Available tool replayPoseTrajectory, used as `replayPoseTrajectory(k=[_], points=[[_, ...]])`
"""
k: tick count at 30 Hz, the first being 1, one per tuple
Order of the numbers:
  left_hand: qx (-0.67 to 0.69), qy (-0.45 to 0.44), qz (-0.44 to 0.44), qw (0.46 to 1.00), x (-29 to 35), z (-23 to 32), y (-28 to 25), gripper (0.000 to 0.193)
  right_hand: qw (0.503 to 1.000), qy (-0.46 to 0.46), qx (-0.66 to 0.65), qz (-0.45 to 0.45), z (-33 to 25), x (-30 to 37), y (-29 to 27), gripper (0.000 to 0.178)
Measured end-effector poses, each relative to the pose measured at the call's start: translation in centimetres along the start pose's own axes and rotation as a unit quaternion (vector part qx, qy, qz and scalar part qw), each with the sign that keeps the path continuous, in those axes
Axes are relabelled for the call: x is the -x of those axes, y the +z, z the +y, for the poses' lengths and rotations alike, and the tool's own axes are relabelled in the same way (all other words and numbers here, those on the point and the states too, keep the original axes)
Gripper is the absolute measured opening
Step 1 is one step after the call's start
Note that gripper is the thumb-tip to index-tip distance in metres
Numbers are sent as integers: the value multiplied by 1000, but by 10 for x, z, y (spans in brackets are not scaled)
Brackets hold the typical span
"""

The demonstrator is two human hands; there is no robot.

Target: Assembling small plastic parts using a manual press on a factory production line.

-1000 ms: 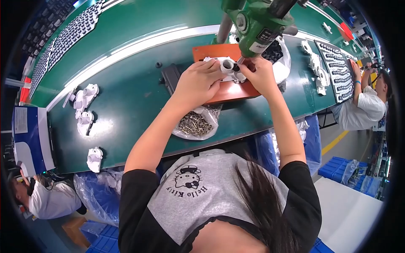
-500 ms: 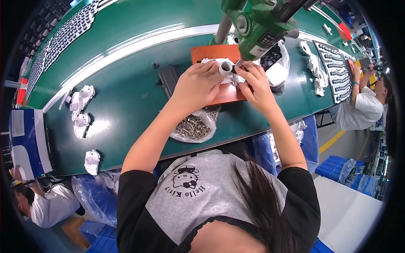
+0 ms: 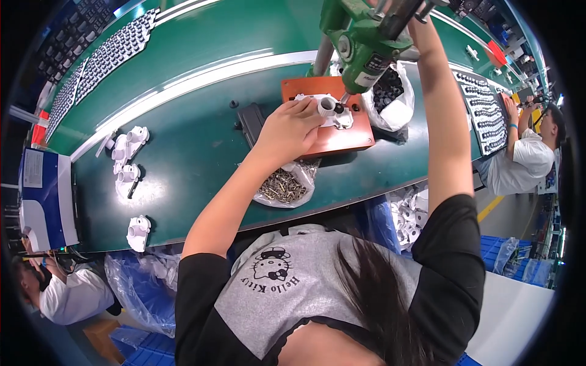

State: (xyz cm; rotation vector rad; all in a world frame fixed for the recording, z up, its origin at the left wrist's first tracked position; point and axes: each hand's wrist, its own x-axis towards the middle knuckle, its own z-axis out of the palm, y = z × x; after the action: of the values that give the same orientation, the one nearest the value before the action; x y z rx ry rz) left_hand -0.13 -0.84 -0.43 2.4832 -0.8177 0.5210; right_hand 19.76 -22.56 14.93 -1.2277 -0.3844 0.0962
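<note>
My left hand (image 3: 292, 129) is closed on the left side of a white plastic housing (image 3: 343, 119) and holds it against an orange block (image 3: 329, 145). The housing has a round, upright collar, and a small black part (image 3: 339, 107) sits beside this collar. Just above the black part is the tip of a green hand press (image 3: 366, 58). My right arm (image 3: 444, 116) reaches far up past the press's right side. At the top edge my right hand (image 3: 416, 7) is mostly hidden beside the press's dark bar, so its fingers cannot be made out.
A bag of screws (image 3: 287, 188) lies near the block, and a bag of black parts (image 3: 390, 97) stands right of it. A dark case (image 3: 250, 122) sits at its left. Several white housings (image 3: 129, 146) rest on the left bench. Co-workers sit at both sides.
My right hand has left the housing and gone up beside the press's head. My left hand stays on the housing. The black part and the block's right side now show.
</note>
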Motion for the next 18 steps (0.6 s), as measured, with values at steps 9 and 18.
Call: replayPoseTrajectory(k=[9,18], points=[[-29,-15,2,999,-3,8,6,21,958,-257,115,-48,0,-68,-76,22],[-25,36,24,999,-2,6,-5,22,914,-395,84,20,22,296,-1,37]])
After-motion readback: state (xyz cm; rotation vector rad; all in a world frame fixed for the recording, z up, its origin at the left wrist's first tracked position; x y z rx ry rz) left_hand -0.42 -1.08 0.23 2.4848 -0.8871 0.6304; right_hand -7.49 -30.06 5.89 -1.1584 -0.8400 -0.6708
